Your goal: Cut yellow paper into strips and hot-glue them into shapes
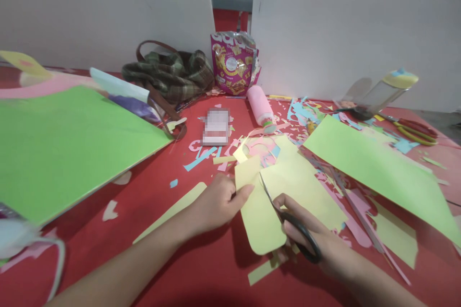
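Yellow paper (266, 211), pinched by left fingers (241, 194), meets scissors (288, 220) gripped by right fingers (288, 204) amid scraps (212, 153).

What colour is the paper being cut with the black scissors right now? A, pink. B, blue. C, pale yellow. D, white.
C: the black scissors in the right hand have their blades in a pale yellow sheet, which the left hand pinches at its edge.
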`<state>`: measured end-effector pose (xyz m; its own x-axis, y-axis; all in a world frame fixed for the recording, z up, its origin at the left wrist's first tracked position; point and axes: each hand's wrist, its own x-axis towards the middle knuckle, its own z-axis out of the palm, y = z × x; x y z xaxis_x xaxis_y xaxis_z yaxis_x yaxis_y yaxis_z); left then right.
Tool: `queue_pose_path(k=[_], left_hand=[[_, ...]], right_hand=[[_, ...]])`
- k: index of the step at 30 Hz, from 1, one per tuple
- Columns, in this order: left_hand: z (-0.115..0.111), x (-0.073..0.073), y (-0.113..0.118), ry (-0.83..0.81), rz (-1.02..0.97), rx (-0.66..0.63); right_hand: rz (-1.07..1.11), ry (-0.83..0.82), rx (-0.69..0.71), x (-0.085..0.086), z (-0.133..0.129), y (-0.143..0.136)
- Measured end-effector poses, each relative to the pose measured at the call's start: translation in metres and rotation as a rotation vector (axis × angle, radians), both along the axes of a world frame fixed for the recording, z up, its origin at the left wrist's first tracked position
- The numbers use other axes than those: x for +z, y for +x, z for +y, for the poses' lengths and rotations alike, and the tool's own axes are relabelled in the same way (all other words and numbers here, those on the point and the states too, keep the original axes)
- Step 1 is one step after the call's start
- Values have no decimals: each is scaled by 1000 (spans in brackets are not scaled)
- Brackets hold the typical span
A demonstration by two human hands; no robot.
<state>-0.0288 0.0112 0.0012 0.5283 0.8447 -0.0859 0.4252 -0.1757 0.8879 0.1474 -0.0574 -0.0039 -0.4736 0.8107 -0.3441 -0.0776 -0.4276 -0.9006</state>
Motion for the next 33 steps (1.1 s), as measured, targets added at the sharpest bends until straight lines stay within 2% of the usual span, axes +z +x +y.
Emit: queue_pose_path(k=[7,23,33], left_hand=[[0,-3,0,-36,55,-10],[-2,-9,0,-275,-35,-35],[-2,-10,0,-297,-52,-38]], right_hand=[[0,-14,-10,1,1,-1],[11,-21,-52,-4,0,-3],[-8,-56,-97,-1,0,-6]])
